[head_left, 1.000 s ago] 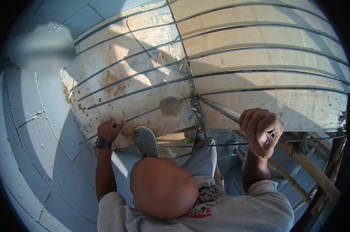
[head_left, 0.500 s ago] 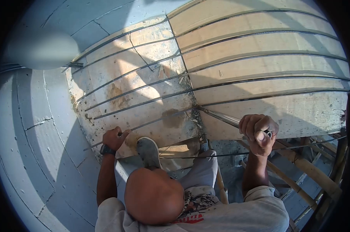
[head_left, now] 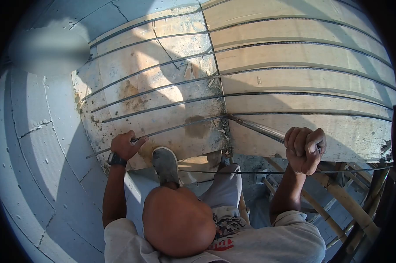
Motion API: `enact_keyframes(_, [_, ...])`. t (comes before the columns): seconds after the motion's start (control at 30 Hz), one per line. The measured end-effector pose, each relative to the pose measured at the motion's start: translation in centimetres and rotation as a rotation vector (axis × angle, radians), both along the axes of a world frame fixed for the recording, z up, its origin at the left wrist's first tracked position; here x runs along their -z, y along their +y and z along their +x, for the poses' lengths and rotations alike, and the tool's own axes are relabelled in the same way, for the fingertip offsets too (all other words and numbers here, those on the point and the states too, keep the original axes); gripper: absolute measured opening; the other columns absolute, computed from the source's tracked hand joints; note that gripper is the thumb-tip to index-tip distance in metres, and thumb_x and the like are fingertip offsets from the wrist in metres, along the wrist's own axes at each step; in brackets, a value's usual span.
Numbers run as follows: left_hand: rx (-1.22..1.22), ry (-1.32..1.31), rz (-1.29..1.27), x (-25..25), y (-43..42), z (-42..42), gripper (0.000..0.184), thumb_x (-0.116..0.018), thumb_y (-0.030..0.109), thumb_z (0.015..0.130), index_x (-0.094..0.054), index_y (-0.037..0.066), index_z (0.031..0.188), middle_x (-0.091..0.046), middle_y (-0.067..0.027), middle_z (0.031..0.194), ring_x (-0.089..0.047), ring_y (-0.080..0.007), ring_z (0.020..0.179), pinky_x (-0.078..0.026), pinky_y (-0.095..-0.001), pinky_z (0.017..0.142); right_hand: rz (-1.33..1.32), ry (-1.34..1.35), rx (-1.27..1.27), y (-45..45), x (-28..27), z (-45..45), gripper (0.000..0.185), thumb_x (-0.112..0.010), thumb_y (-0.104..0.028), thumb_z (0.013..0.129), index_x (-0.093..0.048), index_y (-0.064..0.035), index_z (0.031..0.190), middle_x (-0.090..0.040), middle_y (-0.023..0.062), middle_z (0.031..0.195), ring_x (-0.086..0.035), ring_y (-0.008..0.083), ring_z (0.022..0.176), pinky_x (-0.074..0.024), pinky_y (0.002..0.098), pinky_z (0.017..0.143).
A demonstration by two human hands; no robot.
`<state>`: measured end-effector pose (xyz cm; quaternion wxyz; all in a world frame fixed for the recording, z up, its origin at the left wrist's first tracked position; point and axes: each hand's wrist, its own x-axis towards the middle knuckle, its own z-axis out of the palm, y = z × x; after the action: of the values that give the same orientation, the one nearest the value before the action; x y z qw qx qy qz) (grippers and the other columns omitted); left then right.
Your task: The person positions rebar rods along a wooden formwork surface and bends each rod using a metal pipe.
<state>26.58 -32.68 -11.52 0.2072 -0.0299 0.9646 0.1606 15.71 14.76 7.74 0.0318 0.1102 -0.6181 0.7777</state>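
My left hand (head_left: 127, 145), with a dark watch on its wrist, is closed around the near steel rebar (head_left: 169, 128), close to the rebar's left end. The thumb lies along the bar. In my right hand (head_left: 304, 150), a fist wraps the end of a shiny metal pipe (head_left: 263, 130). The pipe slants up and left, and its narrow tip meets the near rebar at the seam between two boards. How the tip engages the bar is too small to make out. A grey shoe (head_left: 166, 164) stands on the board's edge, right of my left hand.
Several parallel rebars (head_left: 294, 67) run across the plywood boards (head_left: 276, 103). A wall of light blocks (head_left: 36, 153) borders the left side. Bamboo poles (head_left: 342, 193) lie below the boards at right. A loose thin bar (head_left: 259, 172) crosses in front of my knee.
The view has shifted slightly. My right hand and the pipe's held end have moved a little right and nearer my body relative to the boards. My left hand keeps its hold on the rebar.
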Motion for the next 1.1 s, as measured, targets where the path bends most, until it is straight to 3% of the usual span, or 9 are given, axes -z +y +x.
enact_keyframes(0.2, [-0.056, -0.041, -0.133, -4.3, 1.7, 0.0, 0.061, -0.074, 0.067, 0.077, -0.063, 0.008, 0.070, -0.063, -0.0132, 0.060, -0.066, -0.0333, 0.057, -0.052, -0.0454, 0.056, -0.060, 0.082, -0.006, 2.5, 0.8, -0.8, 0.028, -0.065, -0.020, 0.097, -0.045, -0.0124, 0.080, -0.042, -0.0022, 0.050, -0.039, 0.0094, 0.040, -0.0394, 0.0289, 0.043])
enact_keyframes(0.43, [-0.152, -0.094, -0.181, -17.1, 7.3, -1.4, 0.056, -0.083, 0.053, 0.075, -0.058, 0.005, 0.059, -0.056, -0.0114, 0.050, -0.059, -0.0294, 0.046, -0.046, -0.0404, 0.048, -0.302, 0.103, -0.096, 10.2, 3.3, -1.6, 0.021, -0.060, -0.016, 0.098, -0.044, -0.0136, 0.084, -0.041, -0.0045, 0.050, -0.040, 0.0090, 0.041, -0.0411, 0.0277, 0.044])
enact_keyframes(0.57, [-0.126, -0.026, -0.116, -9.1, 4.7, 1.2, 0.056, -0.076, 0.057, 0.081, -0.061, 0.007, 0.063, -0.058, -0.0115, 0.052, -0.061, -0.0309, 0.049, -0.048, -0.0417, 0.052, -0.168, 0.101, -0.125, 7.0, 2.1, -0.2, 0.019, -0.059, -0.014, 0.099, -0.045, -0.0112, 0.086, -0.041, -0.0031, 0.052, -0.040, 0.0104, 0.044, -0.0420, 0.0302, 0.049])
enact_keyframes(0.6, [-0.120, -0.032, -0.134, -7.3, 3.4, 1.1, 0.058, -0.067, 0.064, 0.085, -0.063, 0.009, 0.066, -0.061, -0.0129, 0.056, -0.065, -0.0330, 0.056, -0.051, -0.0449, 0.055, -0.141, 0.107, -0.103, 6.6, 2.0, -0.4, 0.020, -0.058, -0.014, 0.100, -0.044, -0.0110, 0.085, -0.040, -0.0028, 0.053, -0.040, 0.0104, 0.045, -0.0418, 0.0305, 0.049])
enact_keyframes(0.7, [-0.263, 0.025, -0.166, -5.6, 3.1, -1.2, 0.055, -0.066, 0.061, 0.088, -0.063, 0.010, 0.069, -0.063, -0.0100, 0.059, -0.065, -0.0314, 0.057, -0.052, -0.0437, 0.059, -0.063, 0.020, -0.011, 4.9, 1.3, -0.6, 0.024, -0.054, -0.015, 0.102, -0.041, -0.0109, 0.082, -0.038, -0.0011, 0.056, -0.036, 0.0107, 0.046, -0.0405, 0.0317, 0.051])
enact_keyframes(0.8, [-0.476, 0.191, -0.104, -2.2, 2.0, -2.5, 0.046, -0.068, 0.054, 0.089, -0.066, 0.010, 0.080, -0.070, -0.0113, 0.077, -0.068, -0.0315, 0.073, -0.054, -0.0437, 0.065, -0.048, 0.010, -0.048, 4.0, 0.7, -1.0, 0.023, -0.054, -0.014, 0.102, -0.041, -0.0110, 0.082, -0.039, -0.0011, 0.056, -0.036, 0.0111, 0.047, -0.0406, 0.0325, 0.051])
enact_keyframes(0.9, [-0.312, 0.564, -0.238, -0.4, 1.7, -3.2, 0.040, -0.069, 0.048, 0.090, -0.066, 0.008, 0.096, -0.070, -0.0150, 0.100, -0.066, -0.0350, 0.094, -0.055, -0.0452, 0.074, -0.024, -0.027, -0.069, 4.3, 0.6, -1.0, 0.024, -0.055, -0.014, 0.101, -0.041, -0.0113, 0.082, -0.039, -0.0010, 0.056, -0.037, 0.0113, 0.047, -0.0407, 0.0329, 0.051])
enact_keyframes(0.93, [-0.329, 0.463, -0.215, 0.2, 1.3, -2.8, 0.042, -0.067, 0.043, 0.092, -0.063, 0.007, 0.114, -0.063, -0.0191, 0.121, -0.058, -0.0414, 0.112, -0.051, -0.0491, 0.090, -0.018, -0.037, -0.064, 4.5, 0.6, -1.2, 0.024, -0.055, -0.015, 0.101, -0.041, -0.0113, 0.082, -0.039, -0.0010, 0.055, -0.038, 0.0115, 0.047, -0.0407, 0.0330, 0.051])
enact_keyframes(1.1, [-0.277, 0.631, -0.231, 4.2, 0.8, -2.6, 0.050, -0.061, 0.033, 0.094, -0.052, 0.008, 0.136, -0.047, -0.0244, 0.144, -0.041, -0.0474, 0.135, -0.032, -0.0599, 0.109, 0.057, -0.055, -0.104, 5.8, 0.6, -1.9, 0.028, -0.063, -0.020, 0.098, -0.043, -0.0131, 0.080, -0.044, -0.0008, 0.053, -0.045, 0.0122, 0.044, -0.0460, 0.0324, 0.049])
